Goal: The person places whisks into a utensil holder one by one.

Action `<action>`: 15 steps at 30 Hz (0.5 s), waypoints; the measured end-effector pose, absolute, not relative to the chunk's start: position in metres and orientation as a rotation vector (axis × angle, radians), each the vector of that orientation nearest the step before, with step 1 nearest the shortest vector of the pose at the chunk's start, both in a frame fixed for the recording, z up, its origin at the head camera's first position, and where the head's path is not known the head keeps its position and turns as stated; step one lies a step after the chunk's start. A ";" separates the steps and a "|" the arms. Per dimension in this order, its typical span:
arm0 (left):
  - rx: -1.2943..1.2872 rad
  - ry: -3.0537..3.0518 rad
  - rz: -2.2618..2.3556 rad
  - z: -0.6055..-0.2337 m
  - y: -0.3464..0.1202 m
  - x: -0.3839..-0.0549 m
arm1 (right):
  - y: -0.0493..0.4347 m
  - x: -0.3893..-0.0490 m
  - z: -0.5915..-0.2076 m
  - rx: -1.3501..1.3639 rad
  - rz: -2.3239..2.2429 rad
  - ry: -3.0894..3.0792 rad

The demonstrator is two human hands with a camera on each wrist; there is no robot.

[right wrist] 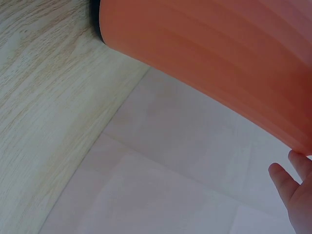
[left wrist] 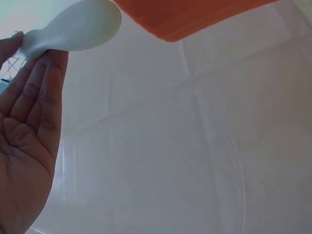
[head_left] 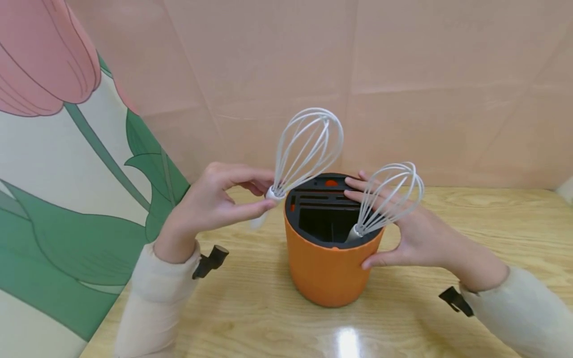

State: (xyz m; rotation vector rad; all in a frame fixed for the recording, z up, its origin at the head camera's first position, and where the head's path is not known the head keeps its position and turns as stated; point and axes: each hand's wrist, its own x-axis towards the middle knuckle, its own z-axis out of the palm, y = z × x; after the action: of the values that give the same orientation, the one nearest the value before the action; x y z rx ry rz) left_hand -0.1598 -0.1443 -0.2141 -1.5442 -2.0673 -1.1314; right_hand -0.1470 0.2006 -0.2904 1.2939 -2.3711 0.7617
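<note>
Between the thumb and fingers of my left hand [head_left: 219, 194] a whisk [head_left: 309, 149] is pinched near the top of its handle, wires upward. Its pale, rounded handle end [left wrist: 92, 27] shows in the left wrist view. To the right of it stands an orange utensil holder [head_left: 331, 278] with a black slotted top. A second whisk [head_left: 391, 196] leans out of the holder's large opening, handle down inside. My right hand [head_left: 416, 233] rests against the holder's right side, thumb on the front wall and straight fingers on the rim. One fingertip [right wrist: 295, 156] touches the orange wall in the right wrist view.
The holder stands on a light wood-grain table [head_left: 241, 308]. A pinkish wall covering [head_left: 438, 114] rises behind the table. At the left is a panel with a tulip print [head_left: 103, 238]. Small black mounts [head_left: 210, 261] sit at both cuffs.
</note>
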 end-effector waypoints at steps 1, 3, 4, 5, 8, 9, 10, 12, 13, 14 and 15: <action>-1.555 -2.055 -1.134 -0.213 -0.142 -0.159 | 0.201 -0.147 -0.291 1.295 0.762 -2.371; -1.579 -2.028 -1.145 -0.209 -0.138 -0.159 | 0.201 -0.147 -0.291 1.295 0.763 -2.370; -1.592 -2.010 -1.153 -0.208 -0.137 -0.159 | 0.200 -0.147 -0.291 1.296 0.760 -2.366; -1.606 -1.989 -1.161 -0.206 -0.135 -0.159 | 0.201 -0.147 -0.291 1.296 0.761 -2.364; -1.632 -1.926 -1.173 -0.202 -0.130 -0.159 | 0.201 -0.147 -0.291 1.297 0.770 -2.362; -1.634 -1.905 -1.176 -0.201 -0.129 -0.159 | 0.201 -0.147 -0.291 1.298 0.773 -2.360; -1.635 -1.887 -1.179 -0.200 -0.128 -0.159 | 0.200 -0.147 -0.291 1.300 0.775 -2.357; -1.627 -1.858 -1.176 -0.199 -0.125 -0.159 | 0.201 -0.147 -0.291 1.300 0.781 -2.359; -1.623 -1.845 -1.173 -0.198 -0.124 -0.159 | 0.200 -0.147 -0.291 1.301 0.780 -2.358; -1.618 -1.834 -1.175 -0.198 -0.122 -0.160 | 0.200 -0.147 -0.291 1.302 0.779 -2.359; -1.615 -1.826 -1.176 -0.197 -0.121 -0.160 | 0.200 -0.147 -0.291 1.300 0.776 -2.362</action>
State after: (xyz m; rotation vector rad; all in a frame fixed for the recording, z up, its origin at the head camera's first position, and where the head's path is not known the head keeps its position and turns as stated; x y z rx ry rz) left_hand -0.1601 -0.1211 -0.1974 -1.6145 -1.8260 -1.1758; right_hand -0.1474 0.2003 -0.2908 1.2997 -2.3620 0.7765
